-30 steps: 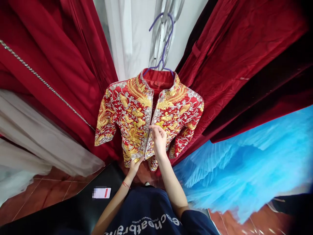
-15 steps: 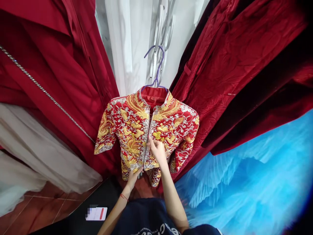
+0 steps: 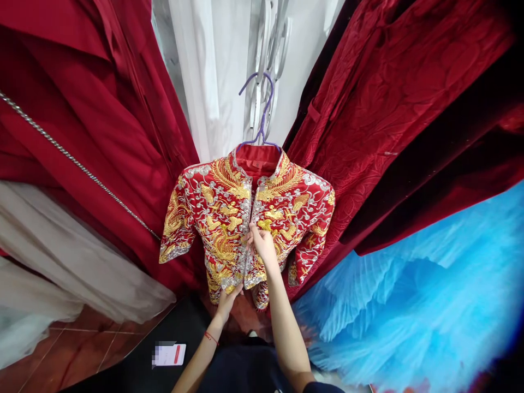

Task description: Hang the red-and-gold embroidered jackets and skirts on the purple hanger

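A red embroidered jacket [image 3: 221, 210] with gold and silver patterns and a stand collar hangs on a purple hanger [image 3: 262, 117]. My right hand [image 3: 263, 244] pinches at the middle of its front closure, thumb and finger pressed together, on what looks like the zipper pull; the fingers cover it. Above this hand a narrow gap parts the two front edges; below it they meet. Down at the lower hem, my left hand [image 3: 228, 300] grips the bottom corner of the front, near the closure line.
Dark red gowns [image 3: 139, 136] hang on the left, red patterned and velvet garments [image 3: 368, 103] on the right. White garments [image 3: 194, 76] are behind. A blue ruffled dress [image 3: 409, 295] fills the lower right. A card [image 3: 170, 355] lies on a black surface [image 3: 135, 363].
My right hand has edged slightly up the front closure, still pinching. My left hand keeps hold of the hem. The view has shifted a little.
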Available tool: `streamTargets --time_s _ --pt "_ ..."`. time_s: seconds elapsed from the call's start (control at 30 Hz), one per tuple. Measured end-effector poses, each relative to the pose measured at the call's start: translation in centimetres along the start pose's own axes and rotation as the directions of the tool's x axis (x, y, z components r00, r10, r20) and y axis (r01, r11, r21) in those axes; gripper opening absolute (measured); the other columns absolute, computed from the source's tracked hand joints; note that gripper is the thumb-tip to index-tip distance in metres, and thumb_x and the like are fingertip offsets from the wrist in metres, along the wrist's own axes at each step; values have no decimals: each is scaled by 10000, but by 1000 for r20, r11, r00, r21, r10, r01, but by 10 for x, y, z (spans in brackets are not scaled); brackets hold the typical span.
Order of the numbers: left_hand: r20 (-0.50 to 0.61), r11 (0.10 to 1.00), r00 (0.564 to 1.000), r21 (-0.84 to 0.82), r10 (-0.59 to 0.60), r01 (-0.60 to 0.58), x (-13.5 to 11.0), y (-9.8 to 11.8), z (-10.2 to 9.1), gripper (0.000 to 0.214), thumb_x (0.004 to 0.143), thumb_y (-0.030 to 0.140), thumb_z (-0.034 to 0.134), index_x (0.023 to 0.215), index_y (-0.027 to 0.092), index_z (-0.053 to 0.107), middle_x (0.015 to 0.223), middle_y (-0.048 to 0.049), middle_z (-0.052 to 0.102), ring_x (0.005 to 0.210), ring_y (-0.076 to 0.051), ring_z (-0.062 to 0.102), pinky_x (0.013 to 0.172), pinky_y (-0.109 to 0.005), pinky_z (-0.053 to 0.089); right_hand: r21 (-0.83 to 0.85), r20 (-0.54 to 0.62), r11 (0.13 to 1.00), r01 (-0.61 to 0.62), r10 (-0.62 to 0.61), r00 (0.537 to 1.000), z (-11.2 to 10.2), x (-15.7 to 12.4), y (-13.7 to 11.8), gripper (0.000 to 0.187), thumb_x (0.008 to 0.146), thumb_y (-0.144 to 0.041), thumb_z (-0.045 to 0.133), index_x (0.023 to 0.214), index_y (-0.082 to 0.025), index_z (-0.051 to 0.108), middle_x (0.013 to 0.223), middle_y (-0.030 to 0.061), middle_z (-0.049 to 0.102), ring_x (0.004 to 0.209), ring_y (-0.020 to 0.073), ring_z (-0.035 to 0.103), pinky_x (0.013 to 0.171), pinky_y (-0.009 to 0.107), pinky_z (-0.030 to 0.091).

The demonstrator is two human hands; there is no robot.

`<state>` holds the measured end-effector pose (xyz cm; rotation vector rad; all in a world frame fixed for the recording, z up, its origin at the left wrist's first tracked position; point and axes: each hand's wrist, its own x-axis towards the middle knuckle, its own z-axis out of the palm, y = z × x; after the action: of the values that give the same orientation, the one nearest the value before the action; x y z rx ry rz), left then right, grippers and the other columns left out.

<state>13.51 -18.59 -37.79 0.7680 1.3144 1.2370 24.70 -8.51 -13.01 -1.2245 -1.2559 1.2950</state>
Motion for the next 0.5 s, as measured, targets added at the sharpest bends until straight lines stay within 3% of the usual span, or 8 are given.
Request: streamTargets --time_s 0.2,0.5 --pt "-13 1000 1000 6 20 -19 -6 5 -1 407 630 577 774 615 183 672 714 -53 691 761 -213 639 874 -363 467 164 22 980 116 -121 992 3 -1 6 396 813 -523 578 591 -195 572 506 -8 579 375 82 411 390 227 300" --pt "-31 998 999 -38 41 -43 -1 8 1 445 594 600 789 590 177 649 698 -56 685 739 -212 642 834 -372 498 225 48 968 107 -121 992 12 -21 -16 370 814 -519 569 676 -179 611 482 -36 525 358 58 336 384 223 225"
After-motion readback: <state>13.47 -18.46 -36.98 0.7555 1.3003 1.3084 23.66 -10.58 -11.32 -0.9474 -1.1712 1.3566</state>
